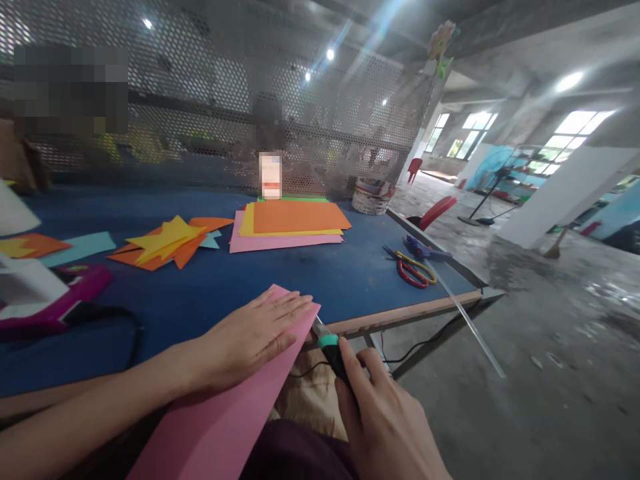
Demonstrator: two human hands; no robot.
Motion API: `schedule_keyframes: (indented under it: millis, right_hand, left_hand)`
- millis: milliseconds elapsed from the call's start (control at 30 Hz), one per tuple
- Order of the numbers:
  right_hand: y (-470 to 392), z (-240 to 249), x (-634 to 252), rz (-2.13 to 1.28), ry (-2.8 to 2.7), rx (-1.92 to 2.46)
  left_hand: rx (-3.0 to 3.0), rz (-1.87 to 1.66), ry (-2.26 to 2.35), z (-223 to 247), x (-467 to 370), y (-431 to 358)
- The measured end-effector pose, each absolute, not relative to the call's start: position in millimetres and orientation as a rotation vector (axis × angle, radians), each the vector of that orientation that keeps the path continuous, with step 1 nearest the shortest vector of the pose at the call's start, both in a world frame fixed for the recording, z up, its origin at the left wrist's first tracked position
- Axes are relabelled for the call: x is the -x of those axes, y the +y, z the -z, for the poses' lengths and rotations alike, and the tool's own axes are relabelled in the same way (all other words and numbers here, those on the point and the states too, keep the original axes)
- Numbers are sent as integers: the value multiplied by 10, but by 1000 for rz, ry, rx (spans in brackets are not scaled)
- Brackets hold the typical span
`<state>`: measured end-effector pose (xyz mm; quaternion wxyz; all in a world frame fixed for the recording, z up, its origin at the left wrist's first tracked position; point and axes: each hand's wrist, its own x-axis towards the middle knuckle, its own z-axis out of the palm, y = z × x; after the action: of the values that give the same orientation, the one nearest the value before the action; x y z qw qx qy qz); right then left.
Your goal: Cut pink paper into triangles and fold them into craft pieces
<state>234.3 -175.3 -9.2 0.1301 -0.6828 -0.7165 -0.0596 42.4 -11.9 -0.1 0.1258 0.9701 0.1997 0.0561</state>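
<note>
While hands (pixel 273 323) (pixel 385 400) grip cutter (pixel 329 341), press pink paper (pixel 235 420), tub (pixel 371 198) contents indistinct.

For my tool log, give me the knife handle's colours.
The knife's handle is black with a mint-green collar; the head view shows it best.

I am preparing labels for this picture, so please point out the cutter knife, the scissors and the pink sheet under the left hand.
Cutter knife (pixel 329 341), head view: on its green collar.
Scissors (pixel 398 256), head view: where the handles meet the blades.
Pink sheet (pixel 223 423), head view: on its bare lower part.
</note>
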Motion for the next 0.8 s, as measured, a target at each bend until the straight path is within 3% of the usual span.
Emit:
schedule_keyframes:
  millis: [800]
  right_hand:
    - [-1771, 95, -2266, 196, -2098, 1935]
  left_hand:
    - [-2757, -142, 587, 0, -329, -201]
